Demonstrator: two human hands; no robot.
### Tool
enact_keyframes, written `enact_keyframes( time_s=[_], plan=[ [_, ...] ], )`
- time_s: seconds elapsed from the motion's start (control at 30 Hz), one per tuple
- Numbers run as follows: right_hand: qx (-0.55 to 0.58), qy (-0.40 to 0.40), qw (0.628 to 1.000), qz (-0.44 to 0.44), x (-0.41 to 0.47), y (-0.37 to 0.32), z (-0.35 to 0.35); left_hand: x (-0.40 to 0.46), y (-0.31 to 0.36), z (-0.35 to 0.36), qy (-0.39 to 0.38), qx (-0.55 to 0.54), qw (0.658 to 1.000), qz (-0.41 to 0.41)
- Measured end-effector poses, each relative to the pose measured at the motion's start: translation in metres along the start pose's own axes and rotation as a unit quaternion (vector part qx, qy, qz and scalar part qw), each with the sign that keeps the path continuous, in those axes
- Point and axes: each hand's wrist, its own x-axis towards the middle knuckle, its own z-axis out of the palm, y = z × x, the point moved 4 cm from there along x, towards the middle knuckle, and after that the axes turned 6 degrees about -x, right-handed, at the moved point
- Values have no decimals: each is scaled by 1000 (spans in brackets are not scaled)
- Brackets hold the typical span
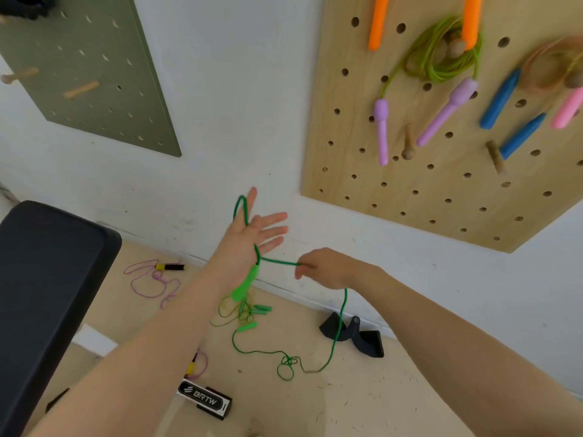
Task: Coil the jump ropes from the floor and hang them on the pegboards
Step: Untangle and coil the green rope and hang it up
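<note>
Two hands are working one green jump rope in front of a white wall: the left hand is spreading its fingers wide and flat, palm up toward the wall, with a loop of the cord running round its thumb and down across the palm, while a light green handle is hanging below its wrist. From there the cord is crossing to the right hand, whose curled fingers are pinching it; below that hand the rope is dropping to the wooden floor, where it is lying in loose tangles and ending at a second green handle. Beside it, a thinner yellow-green rope is lying bunched, and a purple rope with a yellow-and-black handle is sprawling near the wall. On the wooden pegboard at upper right, coiled ropes with orange, lilac, blue and pink handles are hanging from pegs; a green pegboard is sitting at upper left. A dark padded seat is filling the left edge
</note>
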Motion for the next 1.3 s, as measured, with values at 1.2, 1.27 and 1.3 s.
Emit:
enact_keyframes(
  time_s=[1.2,1.27,1.3],
  plan=[
    [-103,14,981,-161,-81,-24,-42,-29,-44,62,76,164,983,15],
    [-35,125,975,-179,-84,-23,-62,-36,-45,59,43,168,985,-8],
    [12,166,970,-176,-83,-20,-68,-41,-44,60,22,174,984,-26]
  ],
)
